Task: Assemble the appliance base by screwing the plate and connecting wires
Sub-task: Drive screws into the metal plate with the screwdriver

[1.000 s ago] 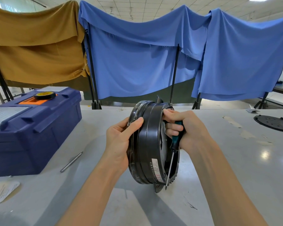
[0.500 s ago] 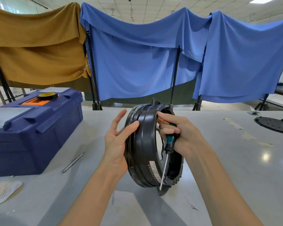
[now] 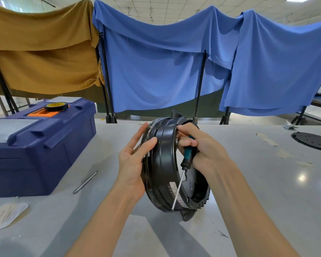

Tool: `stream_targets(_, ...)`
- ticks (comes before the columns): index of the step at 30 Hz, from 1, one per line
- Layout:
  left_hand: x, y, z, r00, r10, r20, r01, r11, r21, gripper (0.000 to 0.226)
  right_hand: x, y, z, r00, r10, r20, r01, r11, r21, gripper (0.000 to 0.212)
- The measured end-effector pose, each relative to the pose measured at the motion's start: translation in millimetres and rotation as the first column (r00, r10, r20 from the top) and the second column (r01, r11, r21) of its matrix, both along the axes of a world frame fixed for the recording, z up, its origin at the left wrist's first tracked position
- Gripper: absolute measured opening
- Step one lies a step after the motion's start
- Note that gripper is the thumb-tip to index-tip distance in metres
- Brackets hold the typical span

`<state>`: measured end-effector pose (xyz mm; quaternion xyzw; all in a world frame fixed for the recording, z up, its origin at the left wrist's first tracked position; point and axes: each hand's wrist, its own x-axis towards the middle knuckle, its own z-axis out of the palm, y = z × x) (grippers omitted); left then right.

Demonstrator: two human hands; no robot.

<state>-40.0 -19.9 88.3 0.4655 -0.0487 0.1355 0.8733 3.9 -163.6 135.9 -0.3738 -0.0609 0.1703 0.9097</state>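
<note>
1. Appliance base (image 3: pixel 165 164): a round black shell, stood on its edge and tilted. It sits on the worktop (image 3: pixel 267 201) to the right of the blue toolbox (image 3: pixel 41 145), apart from it, with a hand on either side.
2. The left hand (image 3: pixel 132 160) has an open grip. Its palm and straight fingers lie against the outer face, and the thumb is laid over the rim. It braces the shell rather than clasping it.
3. The right hand (image 3: pixel 206 151) has its grip closed round a teal-and-black screwdriver (image 3: pixel 184 163). The shaft slants down across the base's open side, and the forefinger reaches up to the top of the rim.
4. Handling, as a judgement:
   - The shell looks stiff and moulded, probably light for its size.
   - It is glossy enough to slip, and on its edge it will want to roll.
   - The surest hold is across the rim, thumb outside and fingers inside, clear of the toothed lower edge.
5. Hidden or unclear:
   - The hollow side is turned mostly away, so no wires or screw holes can be made out.
   - The print on the rim label is too small to read.
   - Whether the lowest edge bears its full weight on the worktop cannot be told.
   - A black perforated disc (image 3: pixel 312 140) lies far right of the toolbox, beyond the base, and is cut off by the frame edge. It may be the plate, but that is uncertain.
</note>
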Motion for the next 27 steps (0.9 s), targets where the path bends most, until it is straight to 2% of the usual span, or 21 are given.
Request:
stream_targets(2,0,1,0,1.000,-0.001,-0.008,0.001,1.000,-0.006,0.050,0,4,1,0.999,-0.048,-0.014,0.048,0.999,0.009,0.025)
stream_targets(5,0,2,-6,0.998,0.014,-0.061,-0.014,1.000,-0.002,0.053,-1,9,-1,0.997,-0.077,-0.021,0.076,0.995,-0.061,0.027)
stream_targets(10,-2,1,-19,0.978,0.052,-0.204,-0.067,0.995,-0.068,0.052,-8,9,-9,0.997,0.028,-0.077,-0.038,0.992,-0.124,0.011)
stream_targets(16,-5,11,-25,0.951,0.069,-0.303,-0.110,0.987,-0.120,0.049,-6,16,-9,0.991,0.070,-0.118,-0.090,0.980,-0.177,0.013)
stream_targets(19,-6,17,-30,0.916,0.062,-0.395,-0.118,0.986,-0.119,0.041,-6,26,-16,0.984,0.097,-0.150,-0.132,0.960,-0.246,0.010)
stream_targets(22,-4,24,-40,0.864,0.030,-0.503,-0.095,0.990,-0.105,0.041,-7,33,-27,0.979,0.093,-0.183,-0.150,0.932,-0.331,0.011)
stream_targets(25,-5,31,-51,0.821,0.004,-0.570,-0.103,0.985,-0.141,0.031,-3,25,-29,0.980,0.031,-0.196,-0.106,0.918,-0.383,0.006)
stream_targets(27,-6,36,-61,0.786,-0.011,-0.619,-0.108,0.982,-0.155,0.025,5,8,-23,0.979,-0.031,-0.201,-0.044,0.934,-0.355,0.005)
